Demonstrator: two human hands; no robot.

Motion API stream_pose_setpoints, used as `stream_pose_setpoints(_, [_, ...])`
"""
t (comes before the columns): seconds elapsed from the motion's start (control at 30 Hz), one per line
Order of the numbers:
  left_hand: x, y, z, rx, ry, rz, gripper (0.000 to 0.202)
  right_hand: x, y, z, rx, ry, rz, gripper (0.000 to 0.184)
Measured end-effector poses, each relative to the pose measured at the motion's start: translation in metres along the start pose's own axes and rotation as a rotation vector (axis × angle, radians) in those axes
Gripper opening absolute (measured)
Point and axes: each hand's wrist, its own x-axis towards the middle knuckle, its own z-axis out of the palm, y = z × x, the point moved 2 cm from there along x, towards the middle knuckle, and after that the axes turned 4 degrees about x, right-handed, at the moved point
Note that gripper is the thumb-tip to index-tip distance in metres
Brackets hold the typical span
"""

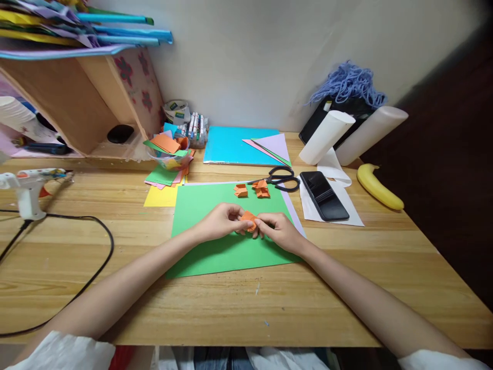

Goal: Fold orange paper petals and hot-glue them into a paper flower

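A small piece of folded orange paper (249, 220) is held between both hands, a little above the green sheet (208, 252). My left hand (222, 222) pinches its left side with the thumb on top. From the right, my right hand (280, 231) grips the other edge between thumb and fingers. Just beyond the hands, a smaller orange folded piece (241, 190) and a larger orange folded piece (262, 189) rest on the green sheet. Black-handled scissors (283, 179) lie beside them, blades pointing left. The undersides of the fingers are partly hidden.
At left stands a glue gun (29, 192) with its black cord (110, 246) looping across the table. A bowl of paper pieces (169, 156) sits at back left, near a blue pack (231, 144). On the right are a phone (324, 195), paper rolls (327, 136) and a banana (379, 187).
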Motion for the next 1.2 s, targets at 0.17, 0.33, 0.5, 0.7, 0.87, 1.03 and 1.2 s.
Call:
stream_pose_setpoints(0.17, [-0.015, -0.007, -0.021, -0.04, 0.241, 0.038, 0.028, 0.013, -0.004, 0.019, 0.188, 0.027, 0.035, 0.039])
stream_pose_setpoints(0.33, [-0.063, -0.008, -0.05, 0.02, 0.609, 0.136, 0.03, 0.058, -0.025, 0.06, 0.336, -0.062, -0.007, 0.04])
stream_pose_setpoints(0.5, [-0.133, -0.006, -0.091, 0.034, 0.952, 0.178, 0.031, 0.117, -0.069, 0.122, 0.409, -0.222, -0.106, 0.039])
stream_pose_setpoints(0.7, [-0.22, -0.024, -0.144, 0.113, 1.366, 0.149, 0.031, 0.168, -0.111, 0.221, 0.404, -0.444, -0.158, 0.039])
stream_pose_setpoints(0.87, [-0.282, -0.048, -0.17, 0.137, 1.684, 0.084, 0.034, 0.211, -0.134, 0.29, 0.08, -0.227, -0.076, 0.034])
stream_pose_setpoints(1.03, [-0.316, -0.056, -0.168, 0.252, 1.741, -0.009, 0.03, 0.245, -0.169, 0.345, -0.123, -0.037, 0.024, 0.056])
stream_pose_setpoints(1.2, [-0.336, -0.057, -0.165, 0.169, 1.781, -0.081, 0.028, 0.261, -0.185, 0.378, -0.221, 0.055, 0.095, 0.055])
